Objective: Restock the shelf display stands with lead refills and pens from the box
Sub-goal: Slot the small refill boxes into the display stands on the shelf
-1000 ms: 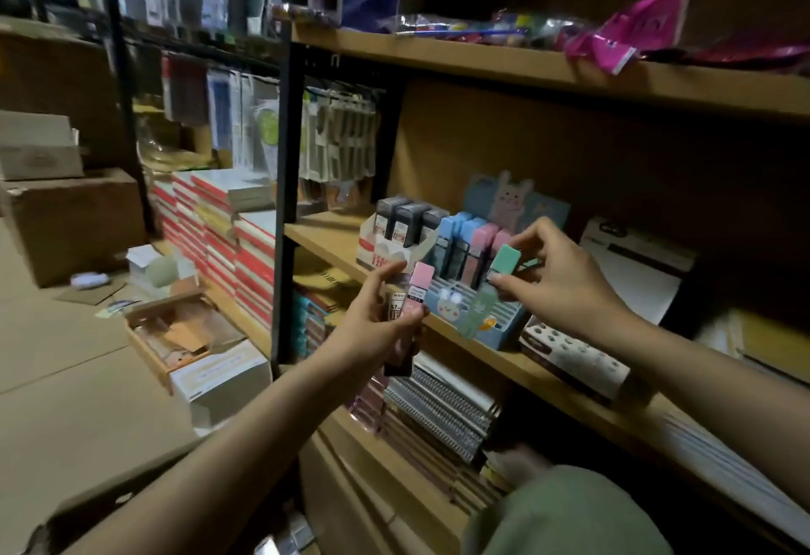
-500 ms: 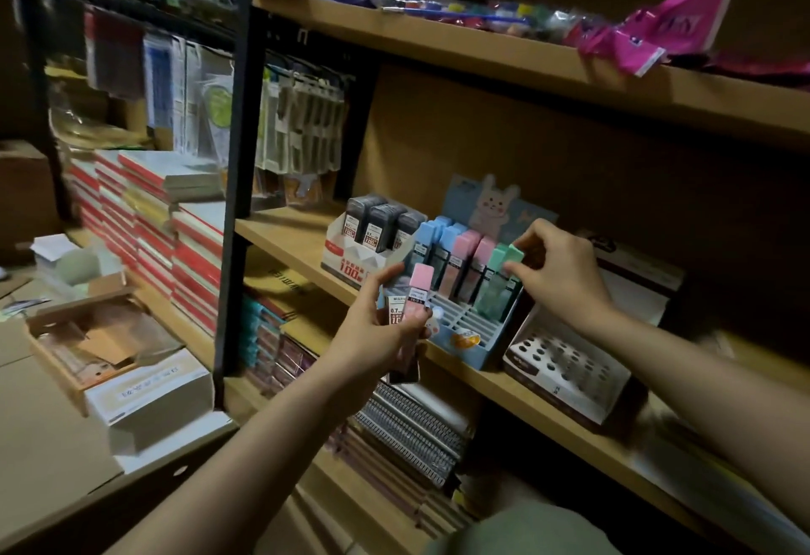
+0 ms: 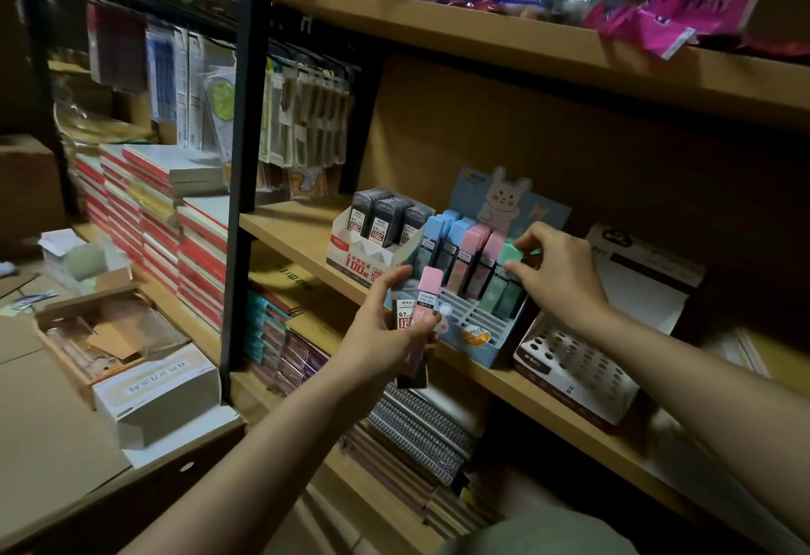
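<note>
My left hand (image 3: 385, 335) grips a small bunch of lead refill cases (image 3: 416, 318) in front of the wooden middle shelf (image 3: 298, 230): a pink-capped case on top, a dark case with a white-and-red label beside it, fingers curled around both. Exact count in the bunch, can't tell.

My right hand (image 3: 559, 274) pinches the mint-green cap of a lead refill case (image 3: 510, 254) between thumb and fingertips. That case stands upright in the back row of the light blue cardboard display stand with a bunny header card (image 3: 491, 344), at the right end of a row running blue, blue, pink, pink, green. Front slots of the stand are open dividers.

Left of it, touching, a white-and-red cardboard display stand (image 3: 364, 252) holds dark grey refill cases. Right of the blue stand, a white display stand with round holes (image 3: 574, 366) sits on the same shelf.

Open cardboard box (image 3: 87, 335) sits low at left, well apart from both hands.
</note>
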The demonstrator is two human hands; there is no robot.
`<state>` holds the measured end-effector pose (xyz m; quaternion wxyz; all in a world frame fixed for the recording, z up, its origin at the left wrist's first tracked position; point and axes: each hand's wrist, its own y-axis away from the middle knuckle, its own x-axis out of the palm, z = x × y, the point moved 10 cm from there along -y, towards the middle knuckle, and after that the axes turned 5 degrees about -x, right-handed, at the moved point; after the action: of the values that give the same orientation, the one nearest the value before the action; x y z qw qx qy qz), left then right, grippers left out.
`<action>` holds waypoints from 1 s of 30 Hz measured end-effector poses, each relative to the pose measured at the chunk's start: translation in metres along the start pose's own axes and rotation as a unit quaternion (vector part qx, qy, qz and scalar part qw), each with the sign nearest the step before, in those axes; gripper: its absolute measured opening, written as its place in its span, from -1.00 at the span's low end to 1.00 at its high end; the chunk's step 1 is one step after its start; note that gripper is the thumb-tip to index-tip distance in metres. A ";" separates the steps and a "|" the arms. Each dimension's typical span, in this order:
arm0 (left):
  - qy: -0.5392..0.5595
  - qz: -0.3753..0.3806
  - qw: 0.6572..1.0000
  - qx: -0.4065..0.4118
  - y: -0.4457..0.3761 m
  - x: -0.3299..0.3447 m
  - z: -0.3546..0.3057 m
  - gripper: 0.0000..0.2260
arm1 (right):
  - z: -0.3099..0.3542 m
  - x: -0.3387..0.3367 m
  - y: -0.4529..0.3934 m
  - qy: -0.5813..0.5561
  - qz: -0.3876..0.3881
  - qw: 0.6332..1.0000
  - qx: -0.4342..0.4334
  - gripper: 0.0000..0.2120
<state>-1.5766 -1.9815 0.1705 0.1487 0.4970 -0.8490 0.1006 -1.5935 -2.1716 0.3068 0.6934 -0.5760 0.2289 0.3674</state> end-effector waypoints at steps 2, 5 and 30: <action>-0.002 0.006 1.000 0.003 0.002 0.001 0.001 -0.45 | 0.000 0.005 0.002 0.021 -0.001 1.000 -0.008 -0.80; -0.005 0.008 1.000 0.011 0.004 0.000 -0.003 -0.44 | 0.003 0.008 0.004 0.057 0.002 0.998 -0.019 -0.80; 0.028 0.001 1.000 -0.001 0.004 -0.021 0.000 -0.25 | 0.041 -0.030 -0.015 -0.139 0.006 0.990 -0.006 -0.75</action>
<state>-1.5709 -1.9625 0.1627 0.1725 0.4928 -0.8453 0.1135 -1.6053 -2.1400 0.3482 0.7125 -0.5224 0.1320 0.4494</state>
